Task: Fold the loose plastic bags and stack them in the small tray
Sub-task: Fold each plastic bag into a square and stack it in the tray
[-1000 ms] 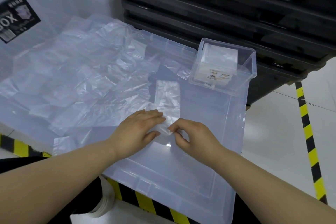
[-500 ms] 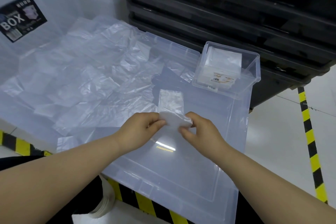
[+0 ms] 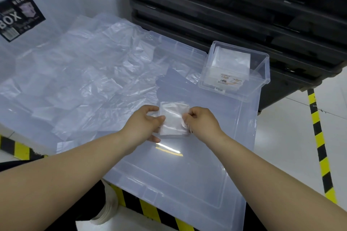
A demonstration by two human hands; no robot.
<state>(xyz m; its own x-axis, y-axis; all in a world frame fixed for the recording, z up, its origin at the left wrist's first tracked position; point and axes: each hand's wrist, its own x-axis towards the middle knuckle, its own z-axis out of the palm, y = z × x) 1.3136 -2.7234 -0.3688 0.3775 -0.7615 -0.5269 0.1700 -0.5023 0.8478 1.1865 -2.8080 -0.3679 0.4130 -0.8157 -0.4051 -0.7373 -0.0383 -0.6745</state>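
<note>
A folded square of clear plastic bag (image 3: 173,118) is held just above a large clear lid (image 3: 187,174) that serves as the work surface. My left hand (image 3: 144,124) pinches its left edge and my right hand (image 3: 201,121) pinches its right edge. A heap of loose clear plastic bags (image 3: 78,80) spreads over the left half of the surface. The small clear tray (image 3: 261,80) stands at the far right corner of the lid and holds a stack of folded bags (image 3: 230,64).
Stacked black crates (image 3: 244,15) rise behind the tray. A clear storage box with a black "BOX" label (image 3: 17,17) stands at the far left. Yellow-and-black floor tape (image 3: 319,137) runs along the right and under the lid's near edge.
The long strip of bag lying on the lid has been folded over into a compact square. Both hands have shifted from pressing its near end to pinching its two sides.
</note>
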